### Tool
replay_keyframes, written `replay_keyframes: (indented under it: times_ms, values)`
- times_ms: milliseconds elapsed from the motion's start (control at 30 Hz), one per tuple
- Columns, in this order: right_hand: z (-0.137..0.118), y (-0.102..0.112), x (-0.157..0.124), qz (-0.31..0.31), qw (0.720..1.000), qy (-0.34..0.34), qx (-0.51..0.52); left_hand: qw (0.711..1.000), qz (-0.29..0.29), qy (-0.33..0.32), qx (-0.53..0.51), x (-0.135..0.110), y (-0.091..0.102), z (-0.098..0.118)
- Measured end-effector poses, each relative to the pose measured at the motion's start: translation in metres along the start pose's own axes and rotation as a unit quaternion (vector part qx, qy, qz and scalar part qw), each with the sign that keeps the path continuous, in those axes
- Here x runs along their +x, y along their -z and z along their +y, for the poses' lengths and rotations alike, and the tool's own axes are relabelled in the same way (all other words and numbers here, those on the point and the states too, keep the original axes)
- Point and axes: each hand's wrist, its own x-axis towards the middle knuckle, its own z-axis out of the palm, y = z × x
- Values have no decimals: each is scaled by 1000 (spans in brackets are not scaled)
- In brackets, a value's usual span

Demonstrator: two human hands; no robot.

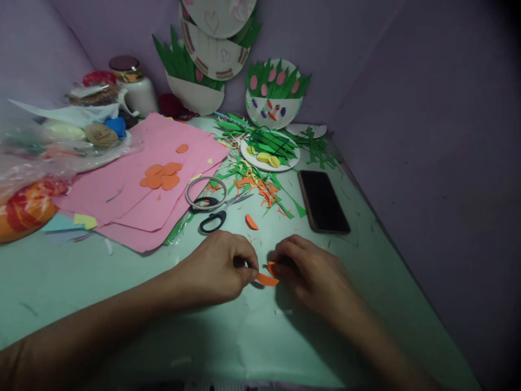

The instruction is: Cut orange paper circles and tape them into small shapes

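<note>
My left hand (222, 266) and my right hand (311, 271) meet low on the pale green table (228, 342). Both pinch small orange paper pieces (267, 279) that lie on the tabletop between their fingertips. Another orange petal-shaped piece (251, 222) lies just beyond my hands. Scissors (211, 209) with one white and one black handle loop rest behind my left hand, blades pointing right.
Pink paper sheets (134, 190) with orange cut-outs (160, 176) lie to the left. A black phone (323, 201) lies right. A paper plate (268, 151) of green strips, green and orange scraps (256, 182), paper-plate crafts (274, 92) and a jar (132, 81) stand behind. Plastic bags (44, 157) fill the far left.
</note>
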Motion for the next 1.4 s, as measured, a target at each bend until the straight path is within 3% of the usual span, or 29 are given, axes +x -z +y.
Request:
replay_keyframes:
  times_ms: [167,433,567,633,733,867,967,1167,1400]
  values:
    - [2,3,6,12,990,15,140,998,6,-23,-55,-1,2,8]
    - [-19,17,24,-106,988,65,95,991,20,-30,-125,1,6,9]
    - [-17,23,30,-83,976,66,191,988,56,-47,-137,3,7,8]
    - [-14,21,33,-46,951,22,306,983,104,-65,-137,3,8,9]
    - [-10,13,35,-27,888,-74,453,976,156,-81,-126,3,10,11]
    - [-10,2,35,-31,826,-145,545,977,163,-63,-122,3,10,12]
    - [-10,-1,35,2,801,-172,574,978,158,-39,-133,3,11,12]
    - [-8,0,33,2,789,-151,596,979,147,15,-143,4,14,11]
    - [-14,2,34,21,827,-184,531,981,150,24,-123,4,15,9]
